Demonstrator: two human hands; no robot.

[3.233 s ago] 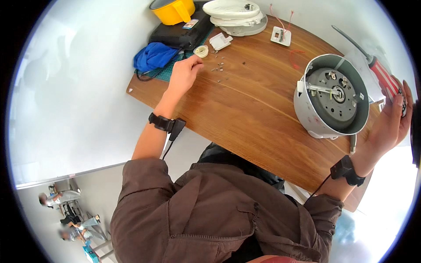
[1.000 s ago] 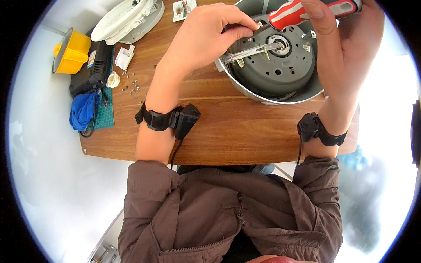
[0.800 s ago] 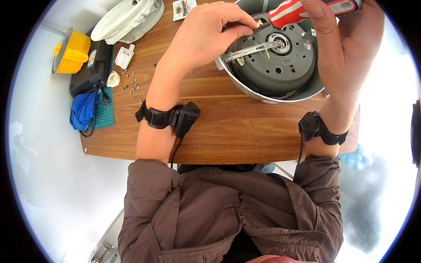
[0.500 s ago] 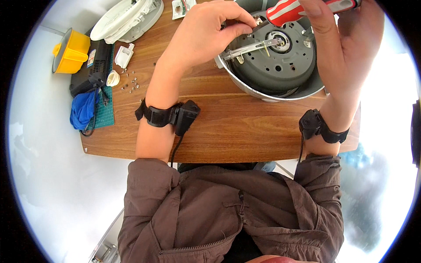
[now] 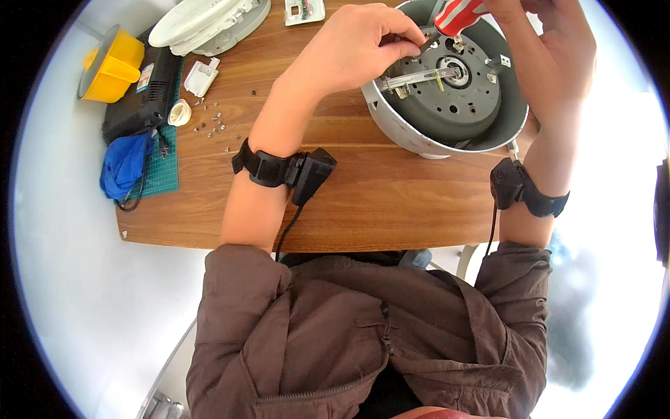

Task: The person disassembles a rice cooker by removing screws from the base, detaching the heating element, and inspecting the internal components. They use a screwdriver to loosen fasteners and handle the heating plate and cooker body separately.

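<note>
A red-and-white-handled screwdriver points down and left over an upturned round appliance body, which looks like a rice cooker's. My right hand grips the handle, partly cut off by the upper edge. With thumb and forefinger, my left hand pinches the dark shaft near its tip; whether a small screw is between them is hidden. Below the fingers, a grey metal base plate with holes sits inside the body. A metal strip runs from the body's left wall to the plate's centre.
Loose screws lie left on the wooden table. Around them are a white ring, a white plastic piece, a white cover and a small circuit panel. Further left are a black device, yellow container and blue cloth.
The view has shifted slightly. In it, the appliance body and my left hand appear further right, and the screwdriver handle shows less beside my right hand. Both hands keep their grips.
</note>
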